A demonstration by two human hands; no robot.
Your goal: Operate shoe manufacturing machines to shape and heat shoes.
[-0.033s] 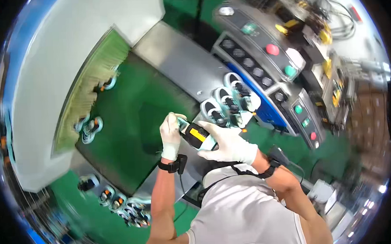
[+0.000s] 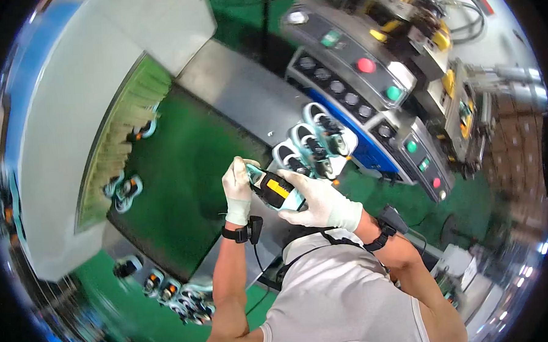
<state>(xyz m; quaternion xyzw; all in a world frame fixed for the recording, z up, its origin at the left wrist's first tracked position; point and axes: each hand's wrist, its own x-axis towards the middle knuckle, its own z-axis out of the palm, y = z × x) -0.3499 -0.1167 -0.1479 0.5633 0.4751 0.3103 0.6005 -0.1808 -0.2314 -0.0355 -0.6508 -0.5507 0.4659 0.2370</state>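
Note:
Both of my hands wear white gloves and hold one shoe upper [image 2: 278, 188], black with a yellow patch and a pale teal edge, in front of my body. My left hand [image 2: 238, 183] pinches one end of it with the fingertips. My right hand [image 2: 317, 201] wraps round the other end, thumb and fingers on opposite sides; the palm hides part of the upper. Just beyond my right hand, several similar black, white and teal shoe pieces [image 2: 312, 146] stand in a row beside the machine.
Left of my hands lies a green conveyor belt [image 2: 182, 163], running under a bristle curtain [image 2: 117, 144] into a white housing [image 2: 64, 137]. Shoe pieces [image 2: 128, 192] sit by the curtain; more [image 2: 169, 292] line the lower left. A control panel [image 2: 349, 76] with coloured buttons stands at upper right.
The surroundings have shifted slightly in the picture, with the control panel and nearby shoe pieces further left. My hands keep their hold on the shoe upper in nearly the same place.

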